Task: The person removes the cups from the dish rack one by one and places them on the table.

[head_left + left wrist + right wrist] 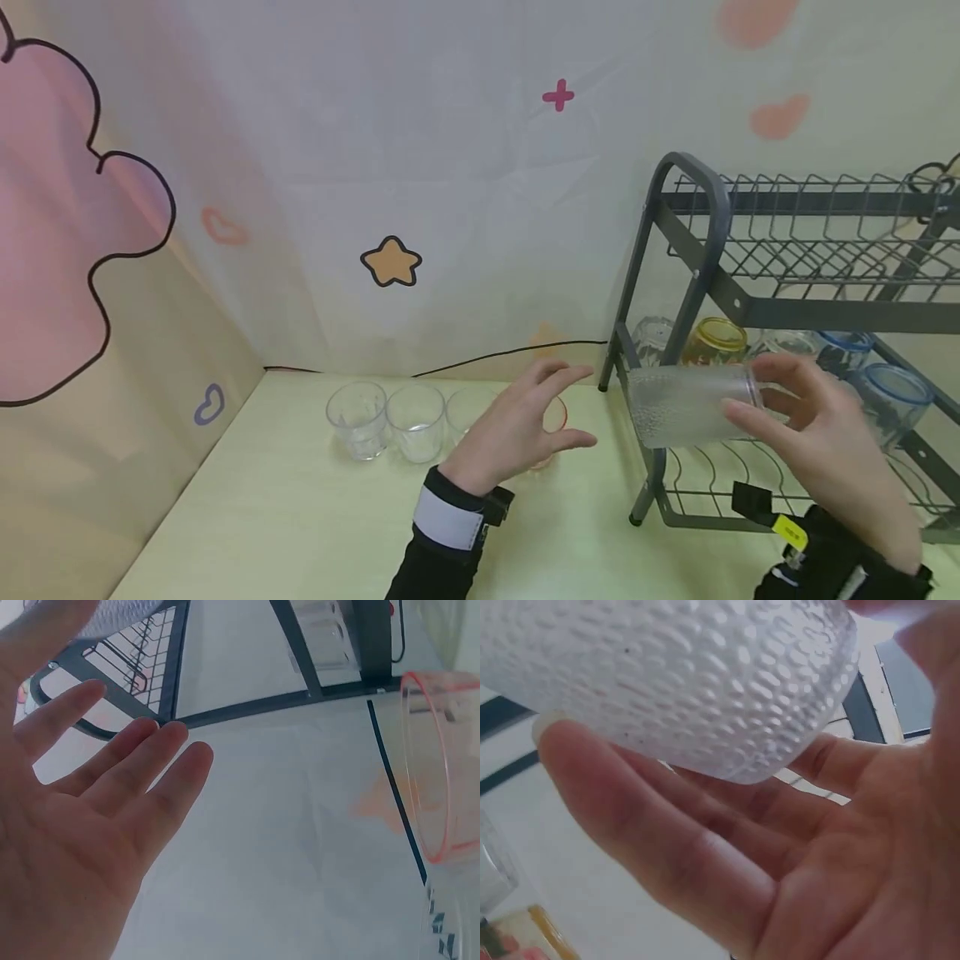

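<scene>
My right hand [817, 433] grips a clear glass [690, 408] by one end, thumb and fingers around it. The glass lies sideways in front of the rack, and its bumpy textured wall [705, 690] fills the upper part of the right wrist view. My left hand [517, 425] is held out with fingers spread and nothing in it. Behind it, partly hidden, is a red-rimmed glass [557, 414], whose rim [442, 772] shows at the right of the left wrist view. Several clear glasses [356, 421] stand in a row to its left.
A dark metal two-tier dish rack [825, 313] stands on the right of the pale table [270, 500]. Its lower tier bears an amber glass [716, 340], blue-rimmed glasses [892, 400] and other clear ones. Behind hangs a printed cloth [450, 150].
</scene>
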Tool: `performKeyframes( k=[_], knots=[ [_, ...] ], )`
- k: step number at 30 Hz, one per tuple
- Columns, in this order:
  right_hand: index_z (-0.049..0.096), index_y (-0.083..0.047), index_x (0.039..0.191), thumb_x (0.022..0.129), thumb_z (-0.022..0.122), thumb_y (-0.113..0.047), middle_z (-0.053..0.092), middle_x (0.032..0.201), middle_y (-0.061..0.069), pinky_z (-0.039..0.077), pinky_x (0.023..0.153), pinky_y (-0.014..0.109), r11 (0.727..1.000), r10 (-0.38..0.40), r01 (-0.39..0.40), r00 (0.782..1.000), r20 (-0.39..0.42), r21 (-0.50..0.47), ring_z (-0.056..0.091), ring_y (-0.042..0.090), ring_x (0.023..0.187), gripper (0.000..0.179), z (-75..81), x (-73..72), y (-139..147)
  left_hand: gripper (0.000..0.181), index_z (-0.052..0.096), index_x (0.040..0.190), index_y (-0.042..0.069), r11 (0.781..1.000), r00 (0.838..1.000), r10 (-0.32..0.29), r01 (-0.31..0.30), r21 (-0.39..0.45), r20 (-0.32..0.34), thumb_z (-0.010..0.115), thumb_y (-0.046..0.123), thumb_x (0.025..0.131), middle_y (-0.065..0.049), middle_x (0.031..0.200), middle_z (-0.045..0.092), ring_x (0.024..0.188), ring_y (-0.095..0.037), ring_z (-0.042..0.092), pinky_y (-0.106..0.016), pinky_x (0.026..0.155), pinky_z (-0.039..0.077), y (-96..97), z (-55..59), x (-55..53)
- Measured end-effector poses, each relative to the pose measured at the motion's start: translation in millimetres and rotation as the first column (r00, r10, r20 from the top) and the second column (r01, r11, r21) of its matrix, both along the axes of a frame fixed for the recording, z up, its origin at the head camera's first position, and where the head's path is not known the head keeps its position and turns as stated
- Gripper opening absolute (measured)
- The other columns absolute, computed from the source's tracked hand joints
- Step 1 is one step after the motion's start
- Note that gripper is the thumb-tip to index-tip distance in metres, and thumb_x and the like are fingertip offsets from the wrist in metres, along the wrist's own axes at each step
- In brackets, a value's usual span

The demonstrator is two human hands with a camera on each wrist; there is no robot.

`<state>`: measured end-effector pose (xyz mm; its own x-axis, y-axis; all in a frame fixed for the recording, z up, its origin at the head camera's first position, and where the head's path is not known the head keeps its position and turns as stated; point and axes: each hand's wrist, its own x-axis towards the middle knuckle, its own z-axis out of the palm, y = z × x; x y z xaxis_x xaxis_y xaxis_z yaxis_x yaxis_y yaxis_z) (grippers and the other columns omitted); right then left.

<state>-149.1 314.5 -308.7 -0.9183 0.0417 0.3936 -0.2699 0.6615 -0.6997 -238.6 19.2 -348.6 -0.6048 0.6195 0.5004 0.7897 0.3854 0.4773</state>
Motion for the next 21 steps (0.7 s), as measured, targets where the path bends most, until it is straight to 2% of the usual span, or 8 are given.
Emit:
performKeyframes(
  k=[2,4,5,10,11,13,17,21],
  knots=[
    [0.046,-0.008,0.130,0.093,0.068,-0.010,0.051,0.122,-0.005,0.053,0.068,0.019,0.999,0.047,-0.047,0.999,-0.011,-0.025,0.057,-0.007,0.098,0.044,0.9,-3.7,-6,0.083,0.039,0.150,0.020,0.999,1.000,-0.029,0.029,0.015,0.012,0.081,0.037,0.080,-0.002,0.141,0.041,0.106,-0.015,0.058,-0.024,0.090,0.048,1.3,1.7,1.7],
    [0.046,-0.009,0.131,0.093,0.067,-0.009,0.051,0.123,-0.006,0.054,0.070,0.020,0.996,0.075,-0.075,0.997,-0.011,-0.041,0.058,-0.005,0.099,0.044,0.9,-6.6,-10,0.092,0.032,0.153,0.022,0.998,0.998,-0.057,0.057,0.023,0.017,0.083,0.038,0.077,-0.001,0.146,0.037,0.102,-0.013,0.058,-0.024,0.091,0.048,3.7,3.3,3.7],
    [0.045,-0.009,0.131,0.093,0.067,-0.009,0.052,0.123,-0.005,0.054,0.071,0.021,0.995,0.085,-0.085,0.996,-0.007,-0.047,0.059,-0.004,0.100,0.043,0.5,-8.2,-11,0.097,0.028,0.154,0.023,0.997,0.997,-0.071,0.071,0.024,0.014,0.083,0.038,0.076,-0.001,0.149,0.034,0.105,-0.013,0.058,-0.024,0.093,0.047,5.1,4.0,5.1],
    [0.045,-0.012,0.129,0.095,0.063,-0.007,0.053,0.124,-0.003,0.055,0.072,0.024,0.984,0.153,-0.153,0.988,-0.010,-0.093,0.060,0.001,0.102,0.039,-0.1,-13.5,-17,0.114,0.014,0.157,0.022,0.986,0.988,-0.150,0.153,0.071,-0.041,0.089,0.032,0.071,-0.006,0.152,0.031,0.123,-0.014,0.048,-0.024,0.101,0.041,14.1,3.5,10.4],
    [0.045,-0.012,0.129,0.095,0.063,-0.007,0.052,0.125,-0.002,0.055,0.073,0.024,0.981,0.164,-0.164,0.986,-0.008,-0.103,0.060,0.002,0.103,0.039,0.3,-14.0,-19,0.116,0.012,0.157,0.020,0.982,0.985,-0.162,0.167,0.086,-0.062,0.089,0.030,0.071,-0.007,0.152,0.031,0.131,-0.016,0.041,-0.025,0.103,0.039,15.9,2.5,10.5],
    [0.044,-0.013,0.129,0.096,0.061,-0.007,0.050,0.127,0.001,0.055,0.074,0.025,0.977,0.181,-0.180,0.983,-0.008,-0.115,0.059,0.003,0.105,0.038,1.6,-14.7,-22,0.121,0.008,0.156,0.020,0.976,0.981,-0.174,0.184,0.119,-0.091,0.091,0.027,0.069,-0.008,0.151,0.031,0.130,-0.016,0.041,-0.025,0.101,0.041,19.3,0.8,10.6],
    [0.041,-0.013,0.128,0.097,0.060,-0.007,0.046,0.130,0.004,0.055,0.076,0.025,0.973,0.196,-0.196,0.981,-0.009,-0.126,0.057,0.004,0.107,0.036,3.4,-16.5,-25,0.124,0.003,0.156,0.019,0.961,0.974,-0.193,0.212,0.178,-0.120,0.091,0.022,0.068,-0.010,0.151,0.028,0.131,-0.017,0.039,-0.024,0.098,0.044,25.6,-1.6,8.1],
    [0.041,-0.012,0.127,0.098,0.058,-0.006,0.045,0.130,0.004,0.054,0.078,0.025,0.969,0.207,-0.207,0.978,-0.015,-0.132,0.055,0.004,0.110,0.035,3.2,-17.8,-25,0.117,0.008,0.156,0.020,0.947,0.972,-0.209,0.228,0.226,-0.104,0.089,0.019,0.072,-0.010,0.150,0.030,0.130,-0.017,0.040,-0.020,0.097,0.044,27.8,-1.8,7.0]
  ],
)
